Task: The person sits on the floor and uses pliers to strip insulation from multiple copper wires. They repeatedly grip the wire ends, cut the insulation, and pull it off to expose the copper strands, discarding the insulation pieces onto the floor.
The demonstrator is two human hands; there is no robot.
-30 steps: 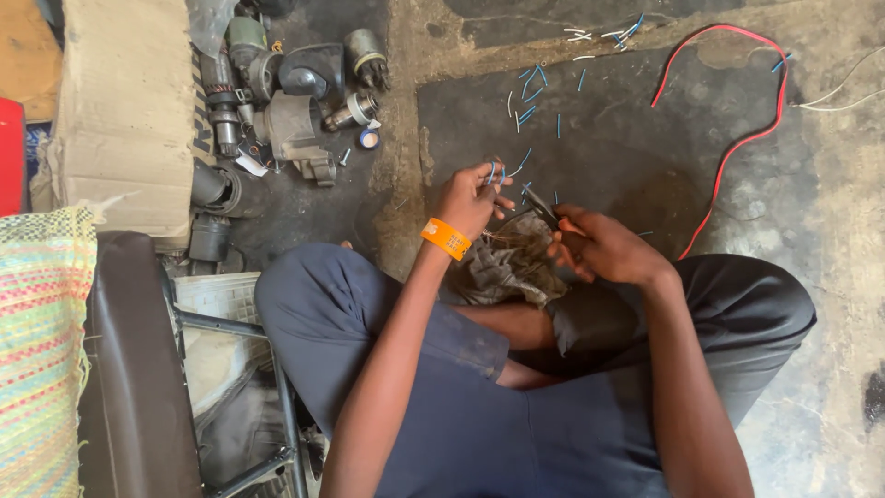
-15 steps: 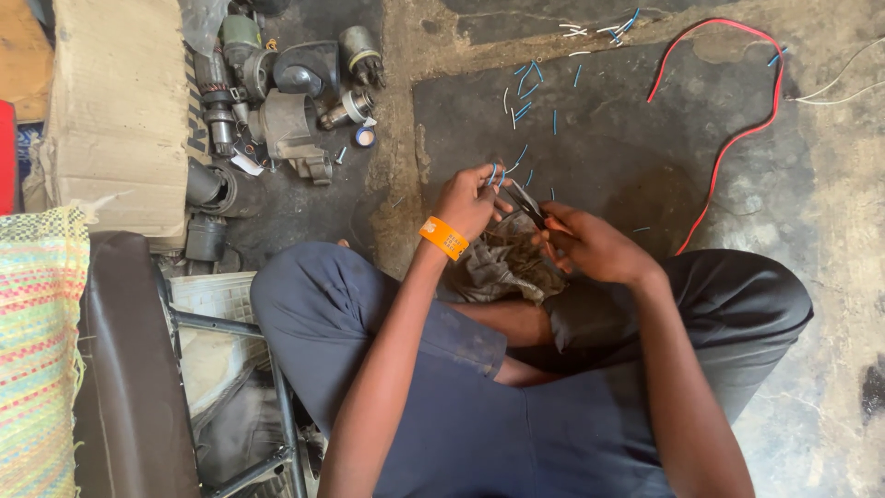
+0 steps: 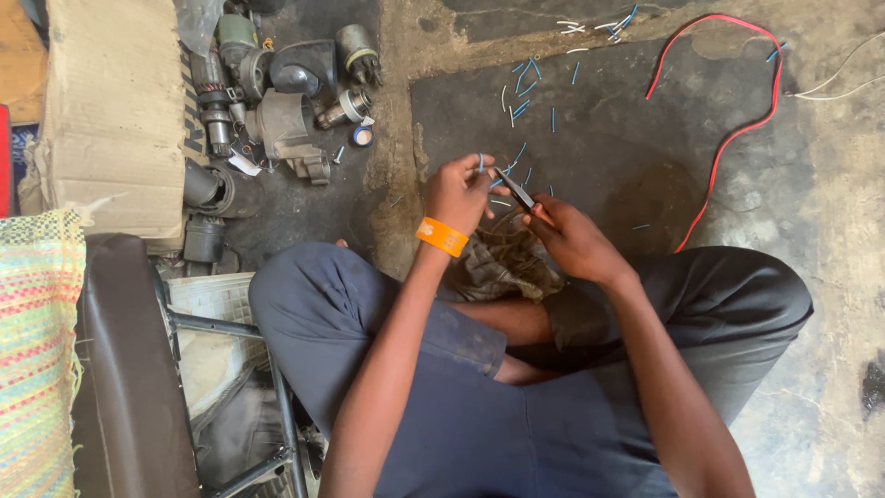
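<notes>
Both my hands are up over my lap. Left hand point(image 3: 458, 192) is curled shut, pinching a thin blue wire piece point(image 3: 480, 162) at the fingertips. Right hand point(image 3: 572, 238) is closed around a slim dark tool point(image 3: 514, 189) angled toward that wire. A grimy winding bundle point(image 3: 502, 260) sits just under them, with blue wire scraps point(image 3: 527, 92) scattered on the floor ahead.

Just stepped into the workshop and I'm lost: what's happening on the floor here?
A seated person works over a grimy tangle of wires in their lap. The left hand pinches a thin blue-sleeved wire; the right hand holds a slim dark tool against it. Short blue sleeve offcuts and a long red cable lie on the concrete ahead.
</notes>
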